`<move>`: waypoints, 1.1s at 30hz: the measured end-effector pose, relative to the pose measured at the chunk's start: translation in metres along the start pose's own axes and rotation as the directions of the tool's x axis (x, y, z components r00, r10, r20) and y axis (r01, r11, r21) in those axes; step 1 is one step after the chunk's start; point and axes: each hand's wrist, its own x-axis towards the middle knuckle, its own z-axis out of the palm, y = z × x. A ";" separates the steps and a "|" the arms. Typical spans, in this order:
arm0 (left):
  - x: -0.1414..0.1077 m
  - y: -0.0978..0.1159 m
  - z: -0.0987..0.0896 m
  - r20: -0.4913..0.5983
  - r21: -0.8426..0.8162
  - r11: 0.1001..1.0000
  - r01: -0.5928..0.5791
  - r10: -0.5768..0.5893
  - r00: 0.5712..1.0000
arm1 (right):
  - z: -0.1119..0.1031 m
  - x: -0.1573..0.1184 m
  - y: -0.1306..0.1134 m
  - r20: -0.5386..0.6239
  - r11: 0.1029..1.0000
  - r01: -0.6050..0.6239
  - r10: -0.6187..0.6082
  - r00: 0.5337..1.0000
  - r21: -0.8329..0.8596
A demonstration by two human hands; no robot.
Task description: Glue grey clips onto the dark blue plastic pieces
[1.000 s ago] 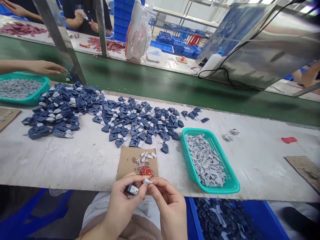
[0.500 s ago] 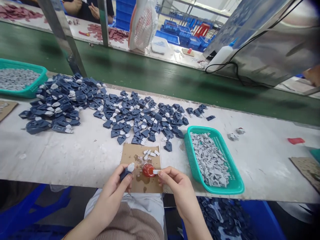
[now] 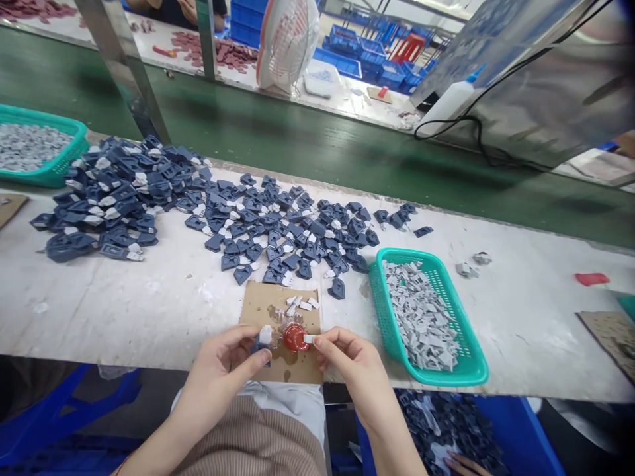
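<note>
My left hand point(image 3: 229, 365) is closed on a dark blue plastic part point(image 3: 262, 345) with a white piece point(image 3: 266, 334) at its upper end. Between the thumb and fingers of my right hand point(image 3: 347, 360) is a small light grey plastic piece point(image 3: 308, 338). Its tip reaches over a red round dish point(image 3: 296, 336) holding wet, shiny liquid. The dish sits on a stained cardboard sheet point(image 3: 253, 301), where several small white pieces point(image 3: 306, 304) lie behind it. Fingers hide much of the blue part.
Blue parts with white ends point(image 3: 278, 231) are heaped across the bench. A green basket point(image 3: 476, 370) of grey pieces stands to the right, another green basket point(image 3: 54, 173) far left. Below the bench, a person's hand point(image 3: 466, 464) reaches into a blue bin point(image 3: 526, 443).
My left hand has turned the blue part so its white end points more upright. My right hand stays at the dish. Another person's hand has appeared at the bin below.
</note>
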 end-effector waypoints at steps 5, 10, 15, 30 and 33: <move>0.000 0.003 0.003 0.018 -0.051 0.991 -0.126 0.127 0.992 | 0.002 -0.001 0.000 0.013 1.000 -0.003 0.003 1.000 -0.020; 0.001 0.003 0.003 -0.004 0.025 0.979 -0.201 0.201 0.980 | 0.003 0.003 0.002 -0.009 1.000 -0.005 0.005 1.000 -0.031; 0.002 -0.001 0.006 -0.002 0.013 0.954 -0.301 0.301 0.954 | 0.001 0.001 -0.001 -0.026 0.999 0.006 -0.007 1.000 -0.046; -0.003 -0.009 0.008 0.033 0.162 0.821 -0.548 0.551 0.834 | 0.026 -0.015 -0.010 0.125 0.985 0.118 -0.134 0.983 0.127; -0.003 -0.010 0.007 0.041 0.190 0.791 -0.581 0.585 0.810 | 0.030 -0.018 -0.014 0.117 0.985 0.112 -0.127 0.985 0.129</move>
